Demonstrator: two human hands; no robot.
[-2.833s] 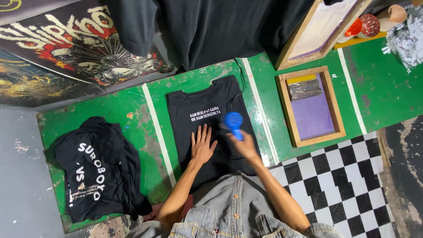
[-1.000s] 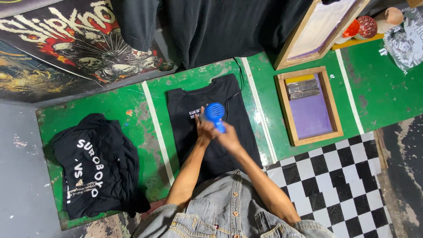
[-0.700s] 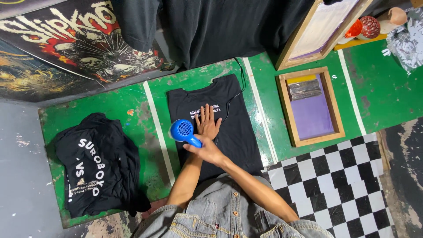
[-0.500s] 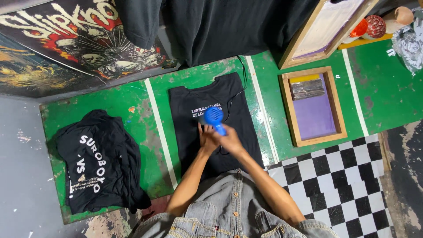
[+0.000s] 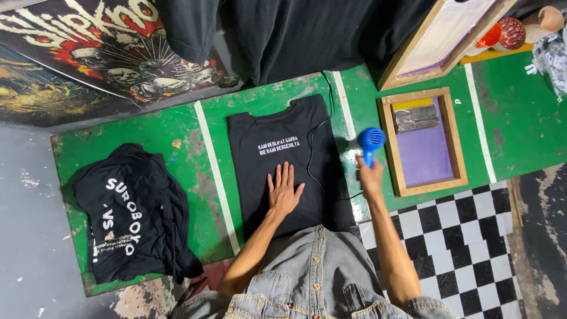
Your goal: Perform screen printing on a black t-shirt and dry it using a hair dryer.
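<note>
On the green table I press my flat, open left hand (image 5: 284,192) onto the black printed T-shirt (image 5: 277,159); my right hand (image 5: 370,177) grips a blue plastic hair dryer (image 5: 370,142)

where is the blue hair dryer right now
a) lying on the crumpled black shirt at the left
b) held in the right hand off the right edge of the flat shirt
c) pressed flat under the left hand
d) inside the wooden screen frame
b: the right hand holds the blue hair dryer upright between the flat black shirt and the wooden screen frame, while the left hand lies flat on the shirt.
</note>
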